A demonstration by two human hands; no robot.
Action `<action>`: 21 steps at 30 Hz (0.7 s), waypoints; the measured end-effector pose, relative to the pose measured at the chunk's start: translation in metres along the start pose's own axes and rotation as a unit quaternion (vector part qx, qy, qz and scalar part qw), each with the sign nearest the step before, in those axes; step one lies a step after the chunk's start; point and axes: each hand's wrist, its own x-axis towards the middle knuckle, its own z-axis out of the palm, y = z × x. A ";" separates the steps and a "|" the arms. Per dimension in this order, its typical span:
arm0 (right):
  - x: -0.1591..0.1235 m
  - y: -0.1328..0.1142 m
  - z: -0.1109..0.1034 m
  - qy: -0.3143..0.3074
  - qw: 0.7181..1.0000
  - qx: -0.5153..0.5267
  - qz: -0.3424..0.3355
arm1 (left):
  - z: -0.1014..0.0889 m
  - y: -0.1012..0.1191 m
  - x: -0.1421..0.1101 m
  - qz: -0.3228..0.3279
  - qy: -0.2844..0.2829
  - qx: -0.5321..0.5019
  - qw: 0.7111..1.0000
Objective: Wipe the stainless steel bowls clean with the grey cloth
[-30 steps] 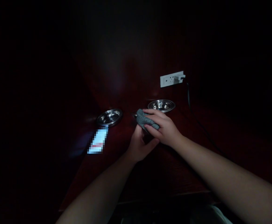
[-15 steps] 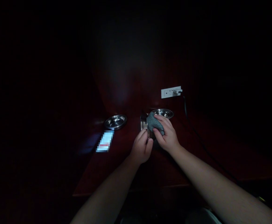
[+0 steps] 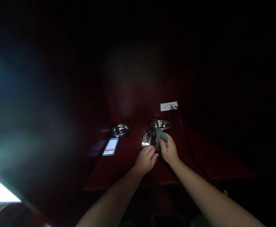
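Observation:
My left hand is closed on the lower rim of a shiny metal bowl, which is tipped up on its side above the dark red table. A grey-green cloth is bunched in my right hand and lies against the bowl's right-hand side. Behind the bowl sits a second metal bowl on the table. Farther left stands another shallow metal bowl.
A lit phone with a blurred screen lies near the left bowl. On the back wall is a white socket panel with a plug in it; a black cable runs down across the table's right side. Bright light shows at far left.
The held bowl has turned so more of its inside faces me. The cloth stays against its right side. My view has shifted, bringing a bright light in at left.

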 end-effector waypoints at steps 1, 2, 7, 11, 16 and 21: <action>0.003 0.002 0.001 0.003 1.000 0.004 -0.002 | 0.002 -0.002 0.002 0.008 0.004 0.004 1.000; 0.007 0.004 0.003 0.006 1.000 0.008 -0.006 | 0.003 -0.005 0.003 0.015 0.009 0.010 1.000; 0.037 0.015 0.018 0.022 0.999 0.027 -0.022 | 0.013 -0.029 0.015 0.033 0.011 0.059 0.998; 0.067 0.026 0.035 -0.013 0.998 0.049 -0.035 | 0.019 -0.058 0.033 0.046 0.022 0.078 0.996; 0.081 0.044 0.042 -0.019 0.996 0.050 -0.071 | 0.016 -0.075 0.044 0.067 0.034 0.012 0.997; 0.065 0.050 0.033 -0.018 0.995 0.094 -0.024 | 0.000 -0.066 0.038 0.100 0.010 -0.100 0.990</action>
